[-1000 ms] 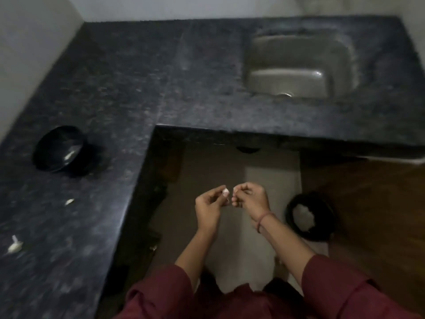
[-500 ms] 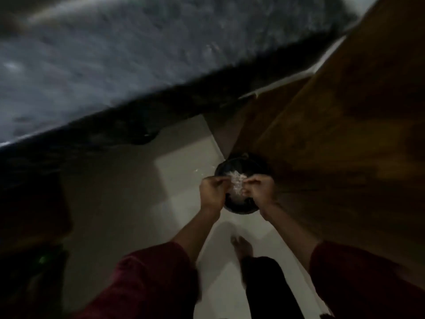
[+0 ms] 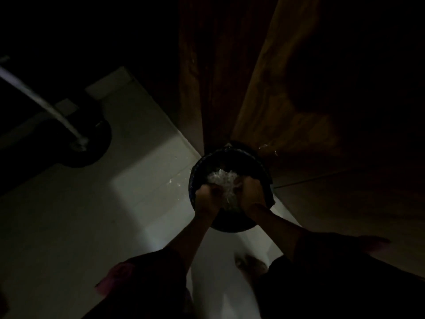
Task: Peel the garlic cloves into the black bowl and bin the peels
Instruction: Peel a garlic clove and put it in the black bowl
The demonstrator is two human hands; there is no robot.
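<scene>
Two hands, left, right, within bin rim.

Open floor left, wooden door just behind bin

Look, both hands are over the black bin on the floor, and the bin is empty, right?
Not empty. The head view shows a pale heap of peels inside the black bin. The rest holds: the left hand and right hand are over it, and it stands on the floor.
</scene>
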